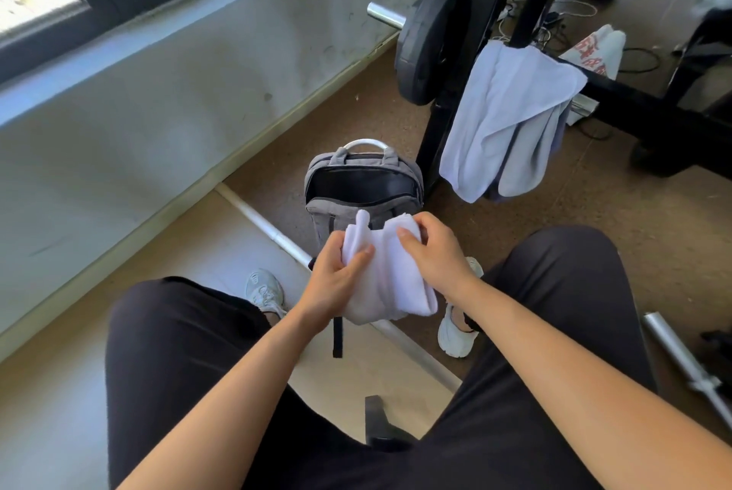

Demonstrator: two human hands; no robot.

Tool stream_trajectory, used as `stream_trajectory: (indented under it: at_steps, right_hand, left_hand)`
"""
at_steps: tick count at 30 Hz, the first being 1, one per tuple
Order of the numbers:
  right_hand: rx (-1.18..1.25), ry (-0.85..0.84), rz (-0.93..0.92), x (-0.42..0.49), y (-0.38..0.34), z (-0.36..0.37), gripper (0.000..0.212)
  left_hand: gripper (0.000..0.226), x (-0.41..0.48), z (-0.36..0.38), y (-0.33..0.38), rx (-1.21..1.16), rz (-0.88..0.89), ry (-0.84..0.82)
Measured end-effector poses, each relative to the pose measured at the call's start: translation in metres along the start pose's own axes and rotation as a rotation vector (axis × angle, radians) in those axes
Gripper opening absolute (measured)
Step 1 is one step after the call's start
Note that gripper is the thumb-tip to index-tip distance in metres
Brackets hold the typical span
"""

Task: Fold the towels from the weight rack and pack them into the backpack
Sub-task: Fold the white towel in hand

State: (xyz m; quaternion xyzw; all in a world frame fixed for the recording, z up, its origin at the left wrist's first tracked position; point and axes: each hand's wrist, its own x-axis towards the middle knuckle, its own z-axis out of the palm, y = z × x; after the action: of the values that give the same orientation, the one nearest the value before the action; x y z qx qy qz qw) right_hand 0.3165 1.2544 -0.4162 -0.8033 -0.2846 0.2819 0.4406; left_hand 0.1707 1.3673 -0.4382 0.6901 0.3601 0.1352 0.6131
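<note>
A folded white towel [390, 275] hangs between my knees, held in both hands. My left hand [336, 275] grips its left side with the thumb over the top. My right hand [431, 250] pinches its upper right edge. Just beyond it a grey backpack [321, 208] stands upright on the floor, its top zipped wide open and the dark inside showing. A pale blue towel [511, 113] hangs draped over the black weight rack [622, 89] to the right of the backpack. Another white cloth with red print [598, 50] lies behind the rack.
A weight plate [427, 38] on a chrome bar sits at the rack's left side. A white bar [269, 228] runs across the floor under the backpack. A chrome barbell end [689, 363] lies on the floor at right. The wall and window are at left.
</note>
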Motion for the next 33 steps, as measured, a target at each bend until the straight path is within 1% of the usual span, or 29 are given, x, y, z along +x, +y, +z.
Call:
stream_trajectory:
  at_steps: [1,3,5,7,8,10,11,12,15,16,17,19,20,21,22,23,25,26,27,28,30,33]
  right_hand:
    - [0.044,-0.029,0.012,-0.002,-0.002,0.004,0.016]
    - [0.156,-0.099,0.039,-0.006,-0.005,0.011,0.020]
    - [0.262,-0.175,0.075,-0.009,-0.008,0.014,0.028]
    - [0.297,-0.243,0.111,-0.007,-0.007,0.014,0.042]
    - [0.290,-0.266,0.121,-0.006,-0.005,0.014,0.053]
    - [0.248,-0.286,0.131,-0.004,-0.001,0.015,0.076]
    - [0.227,-0.286,0.130,-0.003,0.002,0.015,0.081]
    - [0.211,-0.286,0.125,-0.002,0.006,0.015,0.079]
    - [0.235,-0.280,0.149,0.000,0.004,0.007,0.063]
    - [0.302,-0.272,0.176,0.000,0.003,0.003,0.061]
    - [0.401,-0.265,0.211,0.001,0.001,-0.001,0.061]
    - [0.599,-0.258,0.291,0.002,-0.001,-0.007,0.060]
    - [0.665,-0.248,0.328,0.002,-0.002,-0.011,0.058]
    - [0.710,-0.235,0.362,0.003,-0.002,-0.014,0.055]
    - [0.754,-0.223,0.389,0.003,-0.001,-0.016,0.053]
    - [0.800,-0.209,0.411,0.003,-0.001,-0.017,0.052]
    - [0.883,-0.194,0.441,0.004,0.001,-0.018,0.052]
    - [0.904,-0.200,0.452,0.004,0.001,-0.018,0.052]
    - [0.905,-0.207,0.456,0.004,0.000,-0.018,0.050]
    - [0.893,-0.215,0.449,0.004,0.001,-0.018,0.048]
    - [0.853,-0.253,0.405,0.005,0.001,-0.018,0.044]
    - [0.742,-0.328,0.355,0.004,0.008,-0.013,0.044]
  left_hand:
    - [0.024,-0.001,0.005,0.000,0.027,0.015,0.000]
    - [0.023,-0.004,0.011,0.001,0.046,0.032,-0.010]
    - [0.027,-0.006,0.013,0.005,-0.021,0.015,-0.039]
    - [0.028,-0.008,0.009,0.012,-0.193,-0.055,-0.095]
    - [0.030,-0.008,0.007,0.015,-0.271,-0.098,-0.127]
    - [0.037,-0.006,0.003,0.017,-0.353,-0.143,-0.185]
    - [0.040,-0.006,0.001,0.016,-0.374,-0.148,-0.210]
    - [0.042,-0.004,0.000,0.014,-0.380,-0.147,-0.233]
    - [0.044,0.000,-0.004,0.012,-0.370,-0.104,-0.262]
    - [0.040,0.002,-0.006,0.013,-0.384,-0.076,-0.220]
    - [0.033,0.005,-0.008,0.013,-0.403,-0.050,-0.138]
    - [0.019,0.009,-0.012,0.013,-0.387,-0.026,0.073]
    - [0.024,0.011,-0.014,0.012,-0.339,-0.034,0.168]
    - [0.035,0.011,-0.016,0.010,-0.283,-0.069,0.214]
    - [0.046,0.011,-0.019,0.009,-0.251,-0.129,0.183]
    - [0.053,0.010,-0.021,0.009,-0.266,-0.187,0.087]
    - [0.058,0.007,-0.020,0.009,-0.345,-0.285,-0.177]
    - [0.058,0.005,-0.018,0.008,-0.356,-0.282,-0.270]
    - [0.055,0.005,-0.015,0.006,-0.334,-0.248,-0.307]
    - [0.051,0.004,-0.012,0.004,-0.306,-0.203,-0.292]
    - [0.048,0.006,-0.010,0.000,-0.287,-0.142,-0.211]
    - [0.054,0.009,-0.014,-0.006,-0.272,-0.118,-0.110]
